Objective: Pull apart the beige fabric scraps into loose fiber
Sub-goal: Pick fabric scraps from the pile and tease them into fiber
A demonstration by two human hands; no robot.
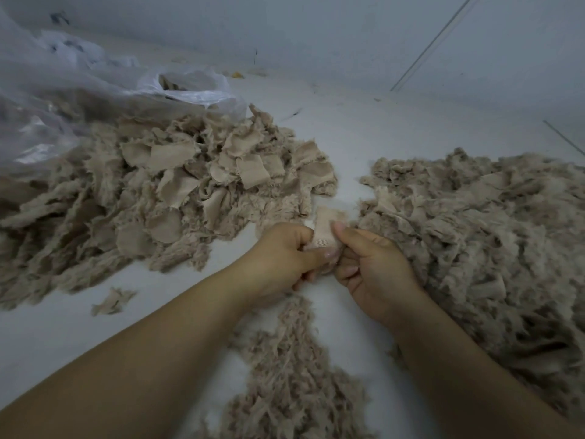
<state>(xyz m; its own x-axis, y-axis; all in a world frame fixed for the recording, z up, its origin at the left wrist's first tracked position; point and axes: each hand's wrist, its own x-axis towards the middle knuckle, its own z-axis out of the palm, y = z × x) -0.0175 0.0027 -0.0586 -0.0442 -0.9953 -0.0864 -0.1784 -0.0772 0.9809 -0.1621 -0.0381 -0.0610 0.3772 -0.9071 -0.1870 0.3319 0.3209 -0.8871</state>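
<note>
— White floor point(364, 128) runs up to a pale wall point(316, 36) ahead of us, and we sit low over it with both forearms reaching in.

— What have we got hold of?

— One beige fabric scrap point(324, 229), standing up between our hands just above the floor. Our left hand point(281, 258) has its fingers curled round the scrap's left edge, thumb pressed across the lower part. Our right hand point(373, 267) pinches the right edge, thumb tip up against the cloth, the other fingers folded in underneath.

— And the rest of the material?

— To our left lies the heap of uncut scraps point(164, 191), flat squares mixed with frayed bits, spilling from a clear plastic bag point(63, 99) at the far left. One stray piece point(112, 301) lies apart on the floor, nearer us. To our right sits the pile of loose fiber point(481, 236), fluffy and shredded, touching our right wrist. A smaller strip of fiber point(291, 369) trails between our forearms.
</note>
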